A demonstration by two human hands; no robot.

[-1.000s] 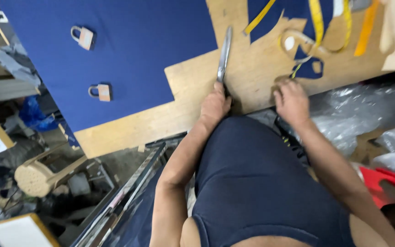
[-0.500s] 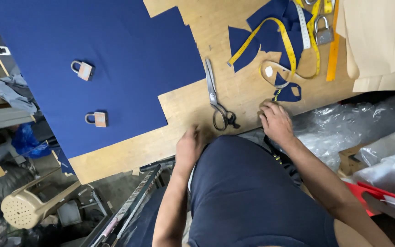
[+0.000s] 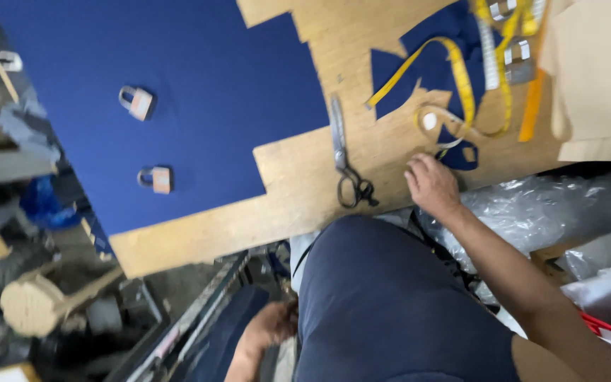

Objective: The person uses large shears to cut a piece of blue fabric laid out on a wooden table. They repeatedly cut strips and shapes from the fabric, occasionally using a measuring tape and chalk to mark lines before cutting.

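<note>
Head view, looking down over a wooden cutting table [image 3: 298, 191].

The right hand [image 3: 431, 185] is resting palm-down on the table near its front edge, fingers loosely spread and holding nothing. Its fingertips are lying just beside a small navy fabric scrap [image 3: 461, 154] and the lower loop of a yellow measuring tape [image 3: 461, 85], which is curling over more navy offcuts [image 3: 433, 64] toward the far right of the table.

The scissors [image 3: 344, 159] are lying flat on the bare wood, left of the right hand and apart from it. Black handles are pointing toward the person, blades are pointing away, and the tips are ending close to the edge of the large navy cloth [image 3: 178, 92]. No hand is touching them.

The left hand [image 3: 271, 325] is hanging below table level, beside the dark-clothed torso, above a navy piece of material. It is blurred; whether it is gripping anything cannot be told.

The navy cloth is covering the left part of the table. Two padlock-shaped weights are sitting on it, well apart from both hands: the upper weight [image 3: 138, 102] and the lower weight [image 3: 155, 179].

An orange ruler [image 3: 534, 106] and a sheet of tan pattern paper [image 3: 595, 71] are lying at the far right. Clear plastic wrapping [image 3: 532, 205] is bunching below the table edge, right of the forearm.
</note>
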